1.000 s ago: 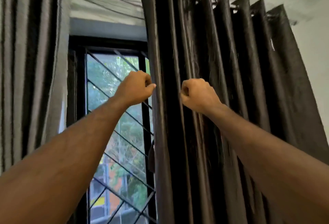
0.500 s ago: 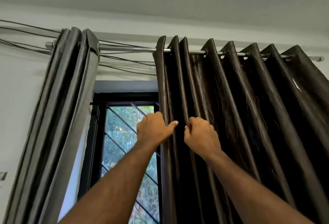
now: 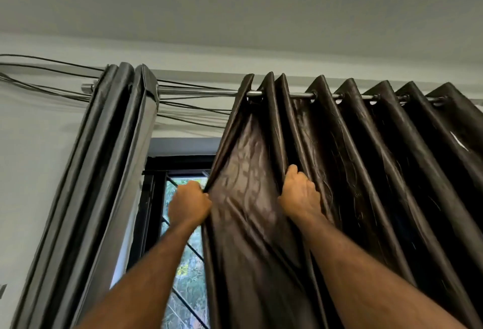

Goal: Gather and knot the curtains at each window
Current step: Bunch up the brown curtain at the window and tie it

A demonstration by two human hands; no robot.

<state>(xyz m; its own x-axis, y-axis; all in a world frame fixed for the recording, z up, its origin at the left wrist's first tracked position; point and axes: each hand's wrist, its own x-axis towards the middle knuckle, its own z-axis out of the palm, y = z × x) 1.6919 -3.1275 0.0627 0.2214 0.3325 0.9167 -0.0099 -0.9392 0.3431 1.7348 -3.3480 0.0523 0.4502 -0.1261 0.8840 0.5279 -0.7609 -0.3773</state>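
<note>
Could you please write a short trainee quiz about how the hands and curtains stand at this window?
1. True or false: the left hand grips the leading edge of the dark brown eyelet curtain.
2. Which curtain is already bunched: A, the grey one, or B, the brown one?
3. The curtains hang on a metal ____.

Key: 1 true. 2 A. 3 rod. The right hand grips a fold further in.

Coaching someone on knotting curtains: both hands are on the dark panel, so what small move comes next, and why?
Probably draw the left hand toward the right hand, bunching the right curtain: its leading fold is stretched flat between them, and the pleats beyond hang ungathered.
</note>
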